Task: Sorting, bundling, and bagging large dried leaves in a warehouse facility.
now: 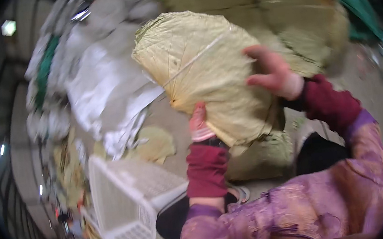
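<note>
A bundle of dried, pale yellow-green leaves [214,71], folded in a fan shape and probably lotus leaves, lies before me with a thin white strip across its top. My left hand [200,122] grips its lower edge, thumb on top and the other fingers hidden beneath. Over the right side of the bundle is my right hand [272,74], thumb and fingers spread; whether the fingertips touch the leaves cannot be told. More stacked leaves [262,161] show below the bundle.
A large heap of similar leaves [292,14] stands behind. White woven sacks [100,80] are at the left, above a loose leaf piece [155,142] on the floor. A white plastic basket [123,203] lies tipped at lower left. Green sheeting [358,4] hangs at upper right.
</note>
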A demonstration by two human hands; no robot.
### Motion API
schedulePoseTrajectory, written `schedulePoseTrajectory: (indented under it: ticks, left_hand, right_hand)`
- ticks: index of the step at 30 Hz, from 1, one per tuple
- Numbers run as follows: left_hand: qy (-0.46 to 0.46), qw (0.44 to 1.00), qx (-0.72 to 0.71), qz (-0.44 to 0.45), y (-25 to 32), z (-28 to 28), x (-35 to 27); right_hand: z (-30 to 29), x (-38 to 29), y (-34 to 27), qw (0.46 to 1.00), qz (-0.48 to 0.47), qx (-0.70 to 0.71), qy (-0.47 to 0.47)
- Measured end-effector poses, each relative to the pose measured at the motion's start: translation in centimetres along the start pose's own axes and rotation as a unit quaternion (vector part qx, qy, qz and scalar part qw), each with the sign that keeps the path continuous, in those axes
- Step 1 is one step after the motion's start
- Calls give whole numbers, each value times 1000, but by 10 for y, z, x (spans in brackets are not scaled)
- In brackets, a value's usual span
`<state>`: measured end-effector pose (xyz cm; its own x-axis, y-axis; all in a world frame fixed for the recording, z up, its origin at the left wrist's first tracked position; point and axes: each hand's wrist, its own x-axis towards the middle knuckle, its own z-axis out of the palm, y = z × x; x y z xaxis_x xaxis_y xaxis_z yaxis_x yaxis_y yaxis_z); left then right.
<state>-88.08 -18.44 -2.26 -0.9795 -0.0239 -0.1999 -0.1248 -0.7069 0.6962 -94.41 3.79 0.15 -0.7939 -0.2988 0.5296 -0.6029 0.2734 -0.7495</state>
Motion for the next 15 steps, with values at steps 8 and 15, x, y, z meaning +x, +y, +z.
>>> schedulePoseTrajectory:
  ticks: [8,15]
  left_hand:
    - [-68,955,-171,233,95,1,-11]
    - [-40,973,-133,182,99,5,-32]
  right_hand:
    - [-13,9,-16,996,-82,43,14]
    - [-13,68,-91,951,-277,-111,82]
